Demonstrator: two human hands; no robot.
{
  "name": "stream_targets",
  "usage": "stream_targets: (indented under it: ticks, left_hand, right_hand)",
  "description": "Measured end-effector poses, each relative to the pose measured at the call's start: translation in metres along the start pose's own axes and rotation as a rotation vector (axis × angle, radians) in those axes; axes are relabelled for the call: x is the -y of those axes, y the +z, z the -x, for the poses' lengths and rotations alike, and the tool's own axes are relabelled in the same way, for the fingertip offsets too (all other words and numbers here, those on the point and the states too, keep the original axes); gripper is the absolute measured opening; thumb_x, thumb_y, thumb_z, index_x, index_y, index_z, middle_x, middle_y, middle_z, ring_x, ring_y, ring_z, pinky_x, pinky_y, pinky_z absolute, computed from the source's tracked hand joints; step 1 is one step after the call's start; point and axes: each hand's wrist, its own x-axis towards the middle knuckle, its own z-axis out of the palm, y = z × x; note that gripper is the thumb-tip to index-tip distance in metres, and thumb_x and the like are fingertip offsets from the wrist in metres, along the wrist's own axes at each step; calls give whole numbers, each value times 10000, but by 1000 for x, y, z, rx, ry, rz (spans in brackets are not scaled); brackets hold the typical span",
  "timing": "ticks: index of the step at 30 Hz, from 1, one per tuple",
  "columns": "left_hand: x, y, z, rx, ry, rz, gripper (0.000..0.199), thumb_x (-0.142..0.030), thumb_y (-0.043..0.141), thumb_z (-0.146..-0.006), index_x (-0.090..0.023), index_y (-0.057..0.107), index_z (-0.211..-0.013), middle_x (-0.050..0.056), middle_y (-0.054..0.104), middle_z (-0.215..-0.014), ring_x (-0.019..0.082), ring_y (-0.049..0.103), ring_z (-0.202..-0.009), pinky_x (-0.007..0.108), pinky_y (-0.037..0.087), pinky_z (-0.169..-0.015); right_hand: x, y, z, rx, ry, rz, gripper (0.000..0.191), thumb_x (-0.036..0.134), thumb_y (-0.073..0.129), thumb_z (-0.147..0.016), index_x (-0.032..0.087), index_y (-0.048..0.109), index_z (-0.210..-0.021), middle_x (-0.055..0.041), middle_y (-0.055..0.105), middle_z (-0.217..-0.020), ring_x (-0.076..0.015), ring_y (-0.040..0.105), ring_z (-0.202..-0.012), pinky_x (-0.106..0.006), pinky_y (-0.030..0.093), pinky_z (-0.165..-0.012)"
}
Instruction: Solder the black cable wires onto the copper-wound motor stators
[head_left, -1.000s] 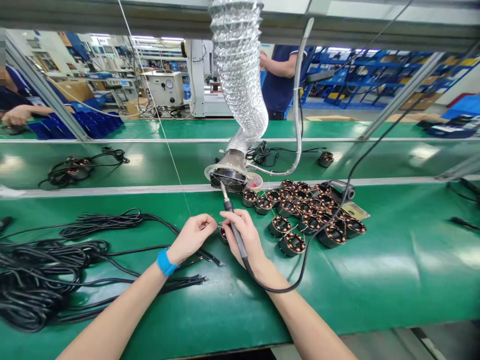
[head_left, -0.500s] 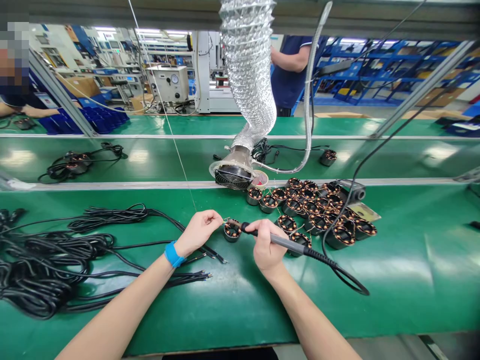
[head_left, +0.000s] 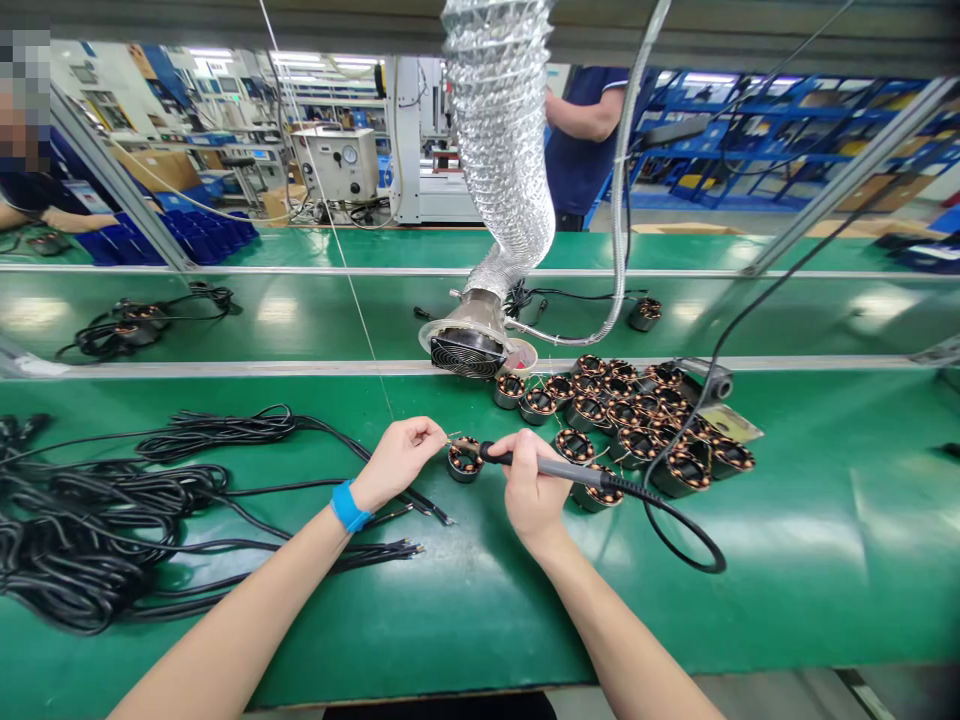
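Observation:
A small round motor stator (head_left: 465, 462) with copper windings stands on the green table between my hands. My left hand (head_left: 403, 458), with a blue band at the wrist, pinches something thin at the stator's left edge; a thin wire hangs down from above toward these fingers, and which strand they grip is too small to tell. My right hand (head_left: 534, 486) is closed round the grey handle of a soldering iron (head_left: 562, 468). The iron points left, its tip over the stator's top near the left fingertips.
Several stators (head_left: 634, 415) are grouped to the right. Black cables (head_left: 97, 530) lie in coils at the left. A fan-ended foil duct (head_left: 499, 150) hangs above the middle. The iron's cord (head_left: 705, 565) loops at the right. Two people are beyond the table.
My right hand and the iron's handle have shifted slightly, and the cord's loop has moved a little left. My left hand stays almost where it was. Items on the strip behind have slid left.

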Motion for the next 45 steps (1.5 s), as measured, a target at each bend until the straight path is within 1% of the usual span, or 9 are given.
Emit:
stream_targets:
  ticks: [8,20,26,29,31,35,38,40,45]
  left_hand:
    - [0,0,0,-3,6,-9,236,-359,597,-821,-141,597,-729,-11,524,-686,122,446,-667,232,343,-632]
    - [-1,-1,1,-7,14,-17,267,-391,598,-824,-146,588,-718,-10,530,-668,121,449,-646,233,346,-614]
    - [-1,0,1,-16,18,-19,256,-374,605,-828,-138,608,-730,0,576,-690,125,486,-663,234,372,-631]
    - [0,0,1,-15,30,-18,245,-361,604,-830,-138,609,-729,0,582,-697,127,495,-674,235,382,-646]
    - [0,0,2,-12,33,-17,244,-364,598,-829,-141,605,-730,1,583,-704,130,498,-684,236,388,-656]
    - [-3,-1,3,-5,37,-21,240,-358,577,-832,-145,594,-723,7,582,-711,139,499,-701,241,393,-669]
    - [-5,-3,5,-3,42,-33,233,-347,572,-832,-147,593,-716,7,580,-710,140,498,-701,243,393,-671]
    - [-6,-4,8,0,48,-53,232,-347,571,-833,-148,596,-716,6,580,-707,141,496,-694,245,391,-669]
    - [-8,-7,15,14,82,-96,258,-367,567,-850,-149,597,-715,9,587,-705,143,497,-689,248,390,-667]
  right_hand:
    - [4,-1,-2,-135,41,-14,448,356,417,-988,180,662,-657,-5,628,-607,-123,560,-521,-262,450,-524]
    - [4,-1,-2,-133,25,15,462,377,410,-982,183,661,-647,-18,625,-598,-140,579,-529,-278,475,-529]
    - [3,-2,1,3,-30,110,378,330,397,-990,186,679,-783,-22,643,-661,-147,627,-599,-273,513,-576]
    - [4,0,-1,99,-124,129,228,266,466,-970,200,682,-939,-13,647,-727,-140,639,-651,-273,532,-641]
    - [4,3,-3,161,-188,146,190,227,513,-951,213,667,-1062,-27,645,-841,-138,648,-726,-278,541,-698]
    - [0,9,-6,229,-237,204,289,167,539,-934,263,621,-1194,-48,580,-1031,-128,647,-859,-270,547,-795]
    - [-4,12,-5,292,-250,181,390,113,524,-923,292,567,-1267,-44,539,-1083,-107,658,-838,-255,557,-810]
    - [-5,13,-3,333,-263,165,449,83,517,-911,301,535,-1303,-48,522,-1119,-111,665,-877,-265,555,-850]
    - [-8,17,2,407,-289,183,487,68,488,-911,305,510,-1336,-57,519,-1145,-130,651,-967,-295,542,-911]
